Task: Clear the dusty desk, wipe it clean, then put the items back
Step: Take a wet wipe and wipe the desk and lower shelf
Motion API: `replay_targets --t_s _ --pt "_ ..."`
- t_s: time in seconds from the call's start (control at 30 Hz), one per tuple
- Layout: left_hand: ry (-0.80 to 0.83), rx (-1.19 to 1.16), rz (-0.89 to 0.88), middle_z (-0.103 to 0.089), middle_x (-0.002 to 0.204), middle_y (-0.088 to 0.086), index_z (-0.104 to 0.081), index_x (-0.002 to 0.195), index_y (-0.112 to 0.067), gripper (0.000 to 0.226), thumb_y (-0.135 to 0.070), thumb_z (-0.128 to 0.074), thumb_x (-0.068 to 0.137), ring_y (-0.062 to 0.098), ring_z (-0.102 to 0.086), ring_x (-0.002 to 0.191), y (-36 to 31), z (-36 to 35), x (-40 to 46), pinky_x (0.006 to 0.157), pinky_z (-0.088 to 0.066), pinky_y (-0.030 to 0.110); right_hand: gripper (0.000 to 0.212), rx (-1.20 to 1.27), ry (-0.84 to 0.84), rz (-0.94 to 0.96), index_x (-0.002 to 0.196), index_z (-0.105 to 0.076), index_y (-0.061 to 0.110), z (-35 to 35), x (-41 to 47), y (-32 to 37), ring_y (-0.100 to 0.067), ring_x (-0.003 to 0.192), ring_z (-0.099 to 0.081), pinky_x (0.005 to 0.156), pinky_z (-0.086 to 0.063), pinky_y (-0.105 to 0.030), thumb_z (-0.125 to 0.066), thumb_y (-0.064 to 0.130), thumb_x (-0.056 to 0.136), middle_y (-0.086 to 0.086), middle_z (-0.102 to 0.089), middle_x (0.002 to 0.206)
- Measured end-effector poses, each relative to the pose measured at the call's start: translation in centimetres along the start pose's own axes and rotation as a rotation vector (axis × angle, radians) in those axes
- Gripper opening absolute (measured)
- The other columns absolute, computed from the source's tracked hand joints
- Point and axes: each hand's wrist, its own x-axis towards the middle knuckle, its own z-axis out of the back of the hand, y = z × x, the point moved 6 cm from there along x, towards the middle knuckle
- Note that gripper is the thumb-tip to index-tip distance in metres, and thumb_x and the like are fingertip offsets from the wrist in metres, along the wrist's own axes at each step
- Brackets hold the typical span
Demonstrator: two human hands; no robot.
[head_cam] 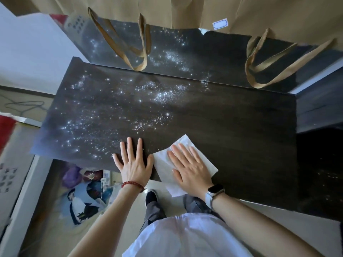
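A dark wooden desk (232, 123) fills the middle of the head view. White dust specks (161, 93) cover its left and centre; the right part looks plain dark. My left hand (132, 161) lies flat on the near edge, fingers spread, holding nothing. My right hand (189, 167) presses flat on a white paper towel (182, 143) spread over the near edge, with one corner hanging off the desk.
Tan curtains (204, 12) with looped tie-backs (137, 47) hang along a dark dusty sill (185, 51) behind the desk. A white wall (31, 49) stands at the left. Bags and cables (87, 193) lie on the floor under the desk's left. My feet (151, 197) are at the near edge.
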Motion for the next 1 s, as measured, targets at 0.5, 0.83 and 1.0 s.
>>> replay_targets --t_s 0.5,0.83,1.0 --pt "0.000 -0.036 -0.265 -0.011 0.155 0.003 -0.024 0.142 -0.021 0.053 -0.039 -0.034 0.093 0.021 -0.002 0.142 7.9 3.1 0.6 0.113 -0.005 0.045 0.062 0.118 -0.136 -0.979 0.140 -0.029 0.002 -0.5 -4.5 0.2 -0.041 0.138 -0.023 0.113 -0.015 -0.052 -0.015 0.034 0.089 -0.024 -0.027 0.148" --pt "-0.055 -0.045 -0.046 -0.007 0.156 0.006 -0.015 0.144 -0.018 0.058 -0.036 -0.036 0.093 0.023 0.004 0.143 18.3 5.9 2.7 0.115 0.002 0.048 0.062 0.160 -0.115 -0.781 0.142 -0.017 0.000 -1.8 8.3 9.5 -0.036 0.141 -0.013 0.115 -0.005 -0.046 -0.020 0.036 0.092 -0.023 -0.017 0.151" --pt "-0.058 -0.058 0.088 0.000 0.156 0.006 -0.009 0.145 -0.018 0.059 -0.037 -0.031 0.094 0.024 0.007 0.143 21.6 7.0 4.7 0.114 0.005 0.047 0.062 0.101 -0.065 -0.571 0.139 -0.024 -0.005 -2.0 13.8 15.7 -0.037 0.138 -0.024 0.113 -0.015 -0.049 -0.022 0.035 0.092 -0.025 -0.027 0.148"
